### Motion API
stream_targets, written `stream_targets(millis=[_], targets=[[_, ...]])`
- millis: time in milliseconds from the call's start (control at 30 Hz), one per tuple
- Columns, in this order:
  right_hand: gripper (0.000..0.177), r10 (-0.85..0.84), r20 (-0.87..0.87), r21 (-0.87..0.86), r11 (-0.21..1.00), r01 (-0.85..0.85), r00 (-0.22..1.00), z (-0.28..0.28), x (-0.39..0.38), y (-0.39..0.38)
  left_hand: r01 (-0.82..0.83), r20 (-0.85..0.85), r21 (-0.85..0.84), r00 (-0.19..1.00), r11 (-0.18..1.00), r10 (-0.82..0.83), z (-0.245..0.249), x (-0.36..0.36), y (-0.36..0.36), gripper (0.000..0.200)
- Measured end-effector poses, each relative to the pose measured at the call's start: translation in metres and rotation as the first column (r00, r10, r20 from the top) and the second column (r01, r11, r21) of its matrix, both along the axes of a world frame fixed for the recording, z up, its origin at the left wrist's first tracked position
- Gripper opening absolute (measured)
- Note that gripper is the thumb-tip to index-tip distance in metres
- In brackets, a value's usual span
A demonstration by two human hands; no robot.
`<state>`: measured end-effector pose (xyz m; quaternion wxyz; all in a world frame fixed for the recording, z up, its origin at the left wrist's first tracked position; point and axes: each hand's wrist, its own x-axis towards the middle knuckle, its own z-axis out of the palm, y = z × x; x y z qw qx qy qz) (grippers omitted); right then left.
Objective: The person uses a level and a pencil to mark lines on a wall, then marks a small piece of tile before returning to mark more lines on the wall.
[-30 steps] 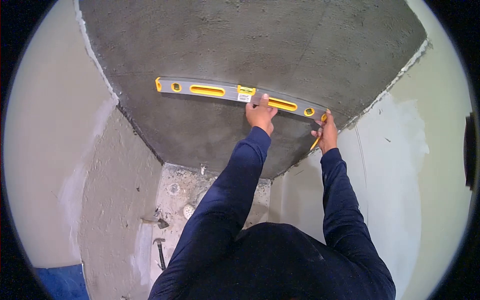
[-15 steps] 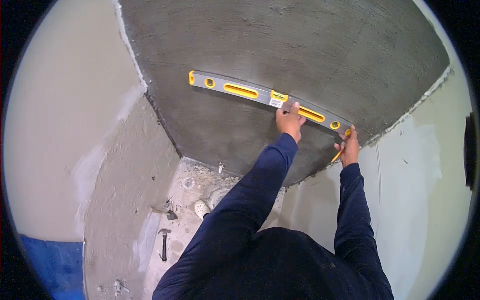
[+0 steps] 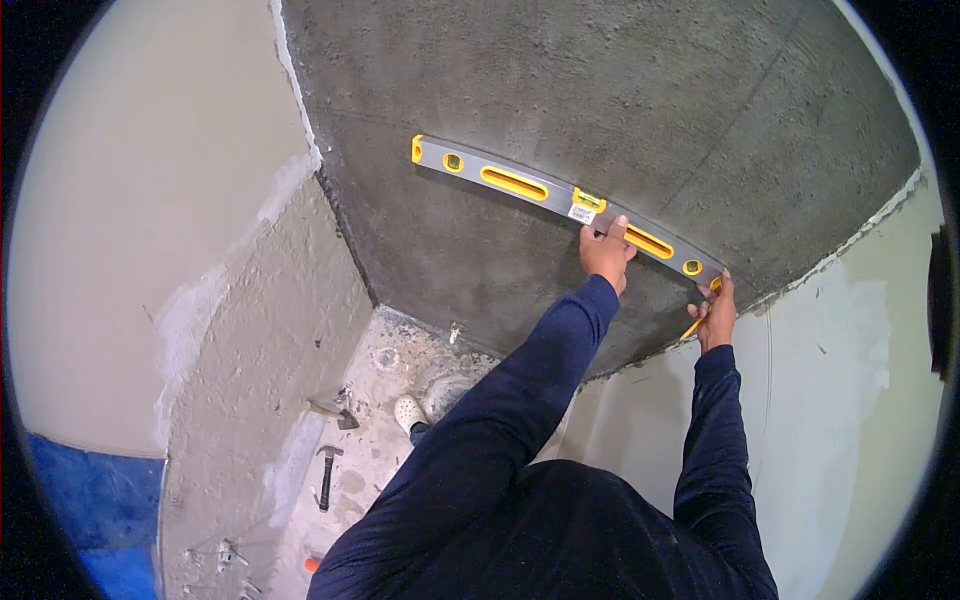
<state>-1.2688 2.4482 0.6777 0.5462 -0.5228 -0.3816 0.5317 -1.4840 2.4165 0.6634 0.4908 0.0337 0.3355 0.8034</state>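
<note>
A grey and yellow spirit level (image 3: 560, 197) lies against the dark cement-coated wall (image 3: 480, 255), sloping down to the right in this view. My left hand (image 3: 607, 258) grips its lower edge just right of the middle vial, thumb and fingers closed on the bar. At the level's right end, my right hand (image 3: 716, 315) has its fingertips against the yellow end cap. A thin yellow pencil (image 3: 690, 329) sticks out from that same hand, tucked in its curled fingers. A white label sits beside the middle vial.
Below, on the rough floor (image 3: 350, 485), lie a claw hammer (image 3: 327, 478) and a hatchet-like tool (image 3: 340, 415). A pipe fitting (image 3: 455, 332) pokes from the wall's base. A pale clog (image 3: 408, 411) shows on a foot. Blue sheeting (image 3: 95, 500) covers the lower left.
The whole view has shifted, so the level and both hands appear farther right and slightly lower. Both hands keep the same places on the level. An orange object now shows at the bottom.
</note>
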Motion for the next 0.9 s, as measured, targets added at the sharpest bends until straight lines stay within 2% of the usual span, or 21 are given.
stream_targets(millis=[400, 600, 900], targets=[[0.052, -0.014, 0.008, 0.003, 1.0, 0.014, 1.0, -0.0022, -0.0006, -0.0001, -0.002, 0.01, 0.046, 1.0, 0.999, 0.001, 0.0004, 0.0006, -0.0027, 0.035], [0.051, -0.015, 0.034, -0.021, 1.0, 0.015, 0.999, -0.0022, 0.0005, 0.0006, -0.016, -0.015, -0.004, 1.0, 1.0, 0.016, -0.0036, 0.0005, 0.0025, 0.033], [0.047, -0.014, 0.015, -0.016, 1.0, 0.014, 1.0, 0.0008, -0.0004, -0.0017, 0.021, -0.033, 0.01, 0.999, 1.0, -0.021, -0.002, -0.0013, -0.0004, 0.035]])
